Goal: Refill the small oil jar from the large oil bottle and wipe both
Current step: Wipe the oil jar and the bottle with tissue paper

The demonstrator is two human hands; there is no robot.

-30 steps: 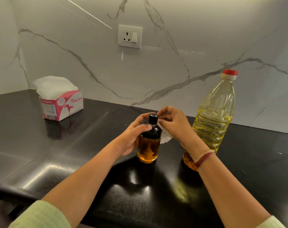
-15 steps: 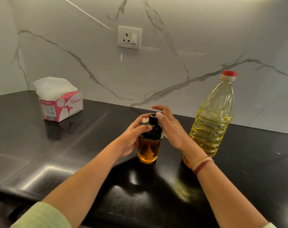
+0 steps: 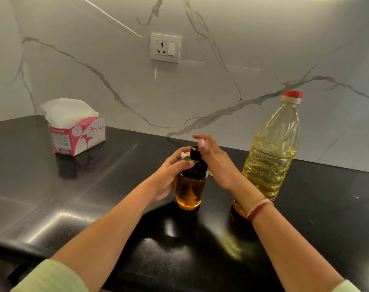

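The small oil jar (image 3: 190,192) stands upright mid-counter, holding amber oil under a black top and cap. My left hand (image 3: 169,178) grips its left side, thumb across the dark shoulder. My right hand (image 3: 219,165) lies against the jar's right side with straight fingers, pressing a white tissue (image 3: 184,154) to it. Bits of the tissue show behind the cap and at the palm's edge; the rest is hidden. The large oil bottle (image 3: 272,157) with yellow oil and a red cap stands upright to the right, partly behind my right wrist.
A pink and white tissue box (image 3: 78,135) with tissues sticking up sits at the back left of the black counter (image 3: 95,207). A wall socket (image 3: 165,48) is set in the marble backsplash. The counter's front edge runs along the lower left.
My right hand has gone from pinching the tissue at the jar's cap to lying flat with straight fingers against the jar's right side. The left hand and both bottles have stayed put.
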